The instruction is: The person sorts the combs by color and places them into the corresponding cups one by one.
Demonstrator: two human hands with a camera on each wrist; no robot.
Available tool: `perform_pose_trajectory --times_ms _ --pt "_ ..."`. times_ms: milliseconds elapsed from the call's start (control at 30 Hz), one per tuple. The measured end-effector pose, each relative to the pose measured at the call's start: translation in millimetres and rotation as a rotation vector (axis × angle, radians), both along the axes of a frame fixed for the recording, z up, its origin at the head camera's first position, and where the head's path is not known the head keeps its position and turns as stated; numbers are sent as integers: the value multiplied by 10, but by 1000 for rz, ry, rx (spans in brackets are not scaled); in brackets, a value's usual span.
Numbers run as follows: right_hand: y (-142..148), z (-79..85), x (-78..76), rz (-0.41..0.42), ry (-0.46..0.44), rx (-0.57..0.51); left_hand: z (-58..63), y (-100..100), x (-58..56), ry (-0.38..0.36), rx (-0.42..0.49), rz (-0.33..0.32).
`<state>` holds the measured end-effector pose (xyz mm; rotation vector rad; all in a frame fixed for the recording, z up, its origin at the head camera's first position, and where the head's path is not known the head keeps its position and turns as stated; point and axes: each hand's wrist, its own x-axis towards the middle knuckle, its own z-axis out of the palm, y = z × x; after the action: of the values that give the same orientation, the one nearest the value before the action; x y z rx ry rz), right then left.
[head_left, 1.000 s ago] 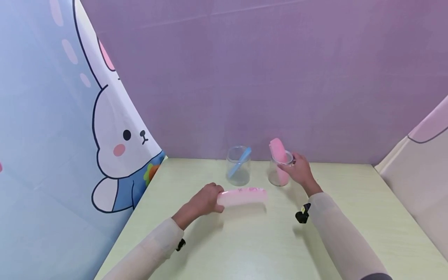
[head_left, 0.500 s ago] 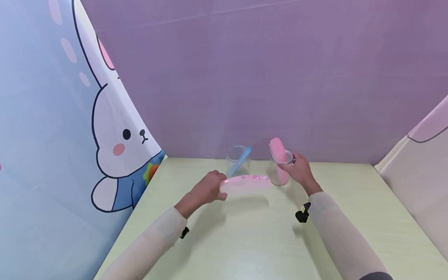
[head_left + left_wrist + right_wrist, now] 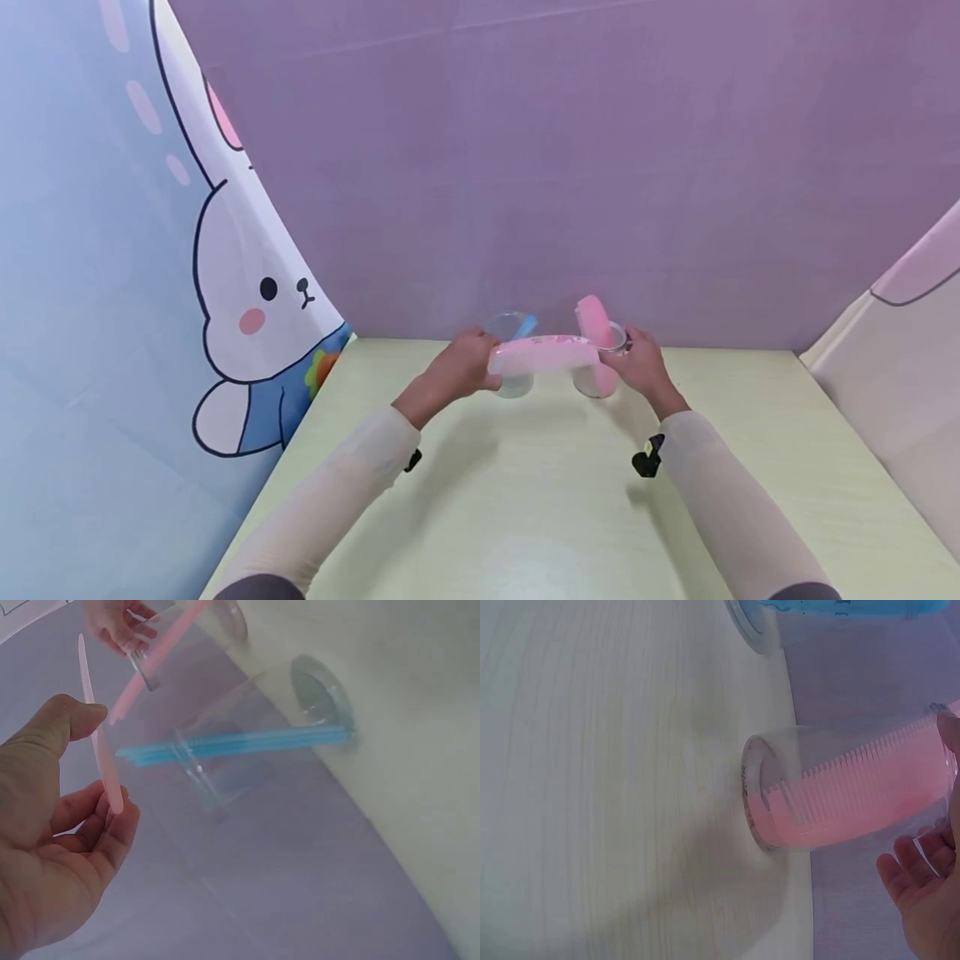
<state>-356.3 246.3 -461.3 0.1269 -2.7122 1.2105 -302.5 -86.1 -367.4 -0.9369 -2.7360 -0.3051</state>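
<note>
My left hand (image 3: 463,367) pinches a pale pink comb (image 3: 543,354) with a patterned back between thumb and fingers, holding it up level in front of two clear jars. In the left wrist view that held comb (image 3: 105,765) shows edge-on. My right hand (image 3: 642,367) grips the right jar (image 3: 754,802) near its rim, thumb on one side and fingers on the other. Inside leans a deeper pink comb (image 3: 862,795), its upper end sticking out above the rim. The left jar (image 3: 514,387) holds something blue and long (image 3: 232,744), tilted, partly hidden by the held comb.
Both jars stand near the back of a pale wood-grain table (image 3: 555,500). Close behind rises a purple cloth backdrop (image 3: 570,167). A blue cloth with a rabbit picture (image 3: 247,333) borders the left side, and a pale cloth (image 3: 900,383) the right.
My left hand has lifted the comb up and forward, slightly to the right, until it overlaps the jars in view. My right hand keeps its grip on the right jar.
</note>
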Motion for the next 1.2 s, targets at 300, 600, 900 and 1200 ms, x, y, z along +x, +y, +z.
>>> perform_pose_trajectory --times_ms 300,600,900,1200 --pt "2 -24 25 6 -8 -4 198 219 -151 38 -57 0" --pt "18 -41 44 -2 1 -11 329 451 -251 33 -157 78" --pt "12 -39 66 8 -16 -1 366 664 -327 -5 -209 135" --pt "-7 -54 43 -2 10 22 370 826 -424 26 -237 128"
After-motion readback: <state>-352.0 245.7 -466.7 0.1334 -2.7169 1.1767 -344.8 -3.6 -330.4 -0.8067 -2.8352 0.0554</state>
